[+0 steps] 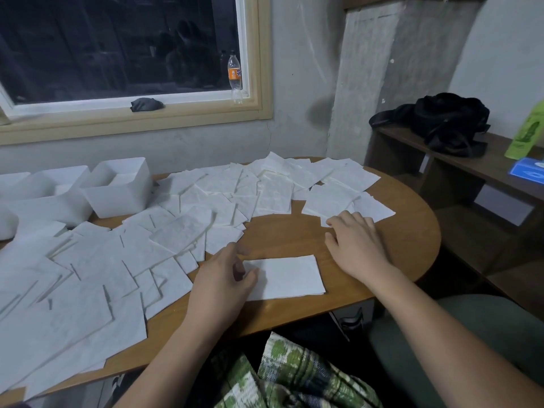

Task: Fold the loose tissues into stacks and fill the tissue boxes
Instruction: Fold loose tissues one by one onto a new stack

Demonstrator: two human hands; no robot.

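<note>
A folded white tissue stack [290, 275] lies flat near the front edge of the round wooden table [406, 248]. My left hand [223, 284] rests at the stack's left edge, fingers loosely curled, thumb touching the tissue. My right hand [353, 241] is spread, fingertips on a loose tissue [332, 201] at the right. Several loose white tissues [123, 251] cover the left and far side of the table. White tissue boxes [120, 189] stand open-topped at the back left; the nearest one shows tissues inside.
A window sill behind holds an orange-labelled bottle [235, 76] and a dark cloth [146, 104]. At the right, a dark wooden shelf [471, 160] carries a black bag [450, 125], a green packet [527, 134] and a blue box [528, 170].
</note>
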